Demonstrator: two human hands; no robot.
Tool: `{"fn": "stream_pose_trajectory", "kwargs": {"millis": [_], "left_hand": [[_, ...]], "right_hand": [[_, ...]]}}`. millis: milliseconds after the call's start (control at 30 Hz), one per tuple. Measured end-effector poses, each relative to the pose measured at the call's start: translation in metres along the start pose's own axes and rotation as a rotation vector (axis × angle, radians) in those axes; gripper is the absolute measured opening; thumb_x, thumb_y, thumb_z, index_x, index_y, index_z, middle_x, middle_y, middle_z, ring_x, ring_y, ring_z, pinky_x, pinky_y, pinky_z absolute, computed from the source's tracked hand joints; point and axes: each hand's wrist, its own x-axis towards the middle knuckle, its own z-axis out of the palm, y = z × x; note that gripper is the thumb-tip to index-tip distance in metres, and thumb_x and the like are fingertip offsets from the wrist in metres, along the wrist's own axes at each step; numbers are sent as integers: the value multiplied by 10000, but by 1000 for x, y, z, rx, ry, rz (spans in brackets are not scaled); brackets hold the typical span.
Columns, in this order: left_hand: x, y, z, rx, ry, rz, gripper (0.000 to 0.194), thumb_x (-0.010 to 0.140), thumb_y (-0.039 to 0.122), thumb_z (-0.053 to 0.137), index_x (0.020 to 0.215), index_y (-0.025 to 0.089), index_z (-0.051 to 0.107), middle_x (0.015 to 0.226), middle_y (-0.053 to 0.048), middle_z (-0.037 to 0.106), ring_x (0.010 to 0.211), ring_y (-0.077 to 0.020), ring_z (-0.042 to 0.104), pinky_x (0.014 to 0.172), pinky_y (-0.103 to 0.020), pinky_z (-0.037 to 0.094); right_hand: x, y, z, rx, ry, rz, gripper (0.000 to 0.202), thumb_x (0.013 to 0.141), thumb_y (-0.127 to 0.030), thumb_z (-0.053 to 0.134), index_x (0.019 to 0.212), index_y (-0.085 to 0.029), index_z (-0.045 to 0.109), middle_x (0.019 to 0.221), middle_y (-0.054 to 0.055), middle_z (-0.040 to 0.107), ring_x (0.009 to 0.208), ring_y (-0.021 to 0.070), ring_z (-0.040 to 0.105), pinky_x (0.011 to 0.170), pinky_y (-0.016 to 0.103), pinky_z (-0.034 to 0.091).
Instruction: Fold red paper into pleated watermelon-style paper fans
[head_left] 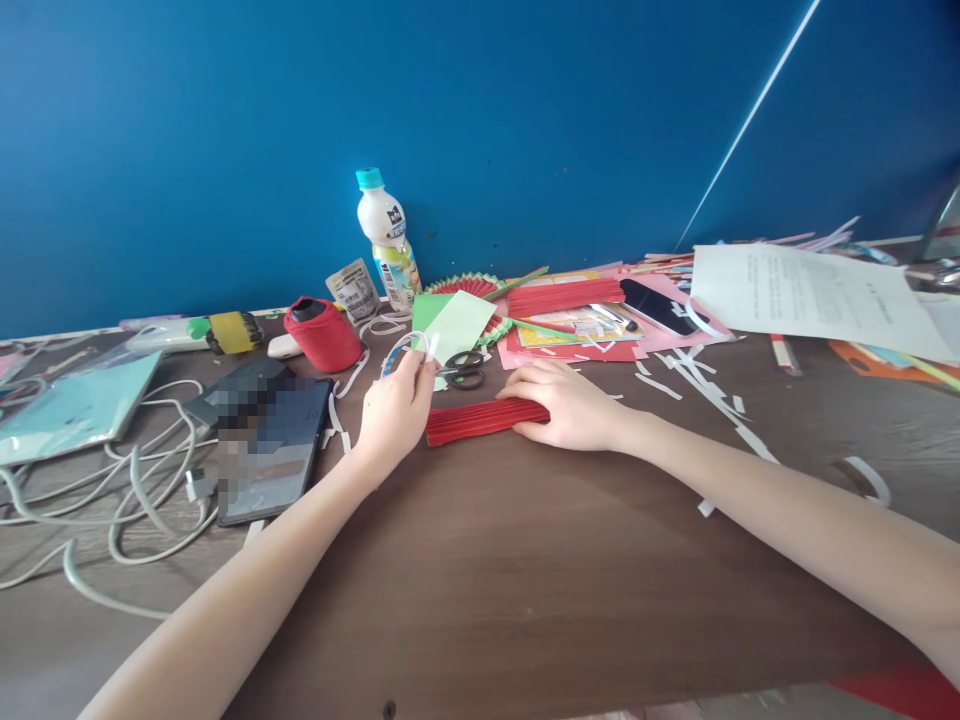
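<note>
A stack of red accordion-folded paper (472, 421) lies on the brown table in front of me. My right hand (562, 405) grips its right end, with the thumb at the near edge and the fingers over the top. Just beyond the paper's left end, my left hand (397, 410) is closed in a pinch on a thin white ring with blue inside, which looks like a roll of tape (391, 358). A short white strip sticks up at the fingertips. Black scissors (463, 371) lie between the hands, beside light green paper (463, 325).
Behind stand a bottle (388, 240) and a red cloth-wrapped object (324, 335). A tablet (277, 450) and white cables (135, 490) lie left. Another red pleated stack (566, 296), a phone (660, 306), paper scraps (701, 385) and a printed sheet (810, 300) lie right.
</note>
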Motion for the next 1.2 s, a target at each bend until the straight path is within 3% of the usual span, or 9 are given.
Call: {"fn": "stream_pose_trajectory", "kwargs": {"millis": [100, 300, 500, 600, 667, 767, 933, 1100, 1200], "left_hand": [[4, 0, -5, -120, -32, -20, 247, 861, 305, 301, 832, 194, 520, 644, -3, 576, 557, -145, 500, 561, -250, 330], [2, 7, -4, -463, -205, 39, 278, 872, 351, 331, 727, 188, 502, 626, 21, 543, 645, -119, 509, 676, -247, 377], [-10, 21, 3, -770, -468, -9, 261, 811, 384, 488, 980, 186, 503, 859, -12, 605, 789, -141, 564, 737, -268, 429], [-13, 24, 5, -958, -590, -48, 289, 793, 359, 528, 1016, 193, 449, 815, -11, 616, 807, -160, 601, 753, -297, 460], [-13, 25, 6, -1051, -611, -65, 289, 788, 326, 540, 1014, 195, 416, 752, 2, 617, 736, -148, 615, 718, -296, 481], [-12, 27, 4, -1004, -542, -74, 242, 783, 272, 537, 976, 187, 419, 697, 19, 604, 636, -112, 589, 656, -262, 481], [-13, 29, 1, -847, -461, -57, 184, 787, 251, 498, 950, 196, 434, 710, 18, 607, 630, -111, 567, 633, -256, 466], [-15, 27, 3, -760, -460, -15, 192, 805, 273, 456, 983, 210, 422, 758, 5, 621, 680, -134, 579, 665, -282, 458], [-16, 27, 3, -715, -463, -13, 188, 811, 283, 447, 987, 221, 424, 770, 3, 630, 699, -145, 586, 675, -289, 452]], "right_hand": [[0, 3, 3, -55, 73, -128, 176, 788, -162, 526, 927, -163, 635, 926, 57, 636, 903, 197, 533, 841, 377, 403], [-1, -3, 6, -292, 438, -386, 191, 845, -89, 458, 905, -168, 621, 903, 34, 669, 851, 155, 524, 711, 304, 362], [-4, -16, 6, -357, 615, -414, 117, 825, -121, 541, 861, -202, 618, 860, -15, 675, 832, 122, 507, 687, 275, 344], [-5, -15, 8, -361, 639, -397, 110, 830, -134, 537, 838, -214, 612, 841, -14, 664, 837, 123, 510, 690, 278, 349], [-5, -14, 9, -340, 636, -382, 112, 824, -128, 543, 852, -220, 601, 857, -8, 655, 857, 132, 517, 705, 293, 354], [-4, -13, 7, -238, 626, -278, 183, 812, -121, 542, 939, -248, 576, 962, 12, 616, 946, 159, 513, 793, 333, 369], [1, -10, 4, 314, 745, 208, 399, 770, -297, 591, 1130, -264, 422, 1177, 76, 448, 1098, 221, 449, 919, 429, 378], [9, -6, 8, 1012, 521, 508, 432, 734, -459, 602, 1052, -232, 419, 1072, 59, 516, 824, 163, 580, 729, 366, 486], [11, -6, 7, 1208, 553, 581, 362, 689, -423, 655, 915, -211, 468, 965, 31, 555, 786, 140, 582, 713, 333, 504]]}}
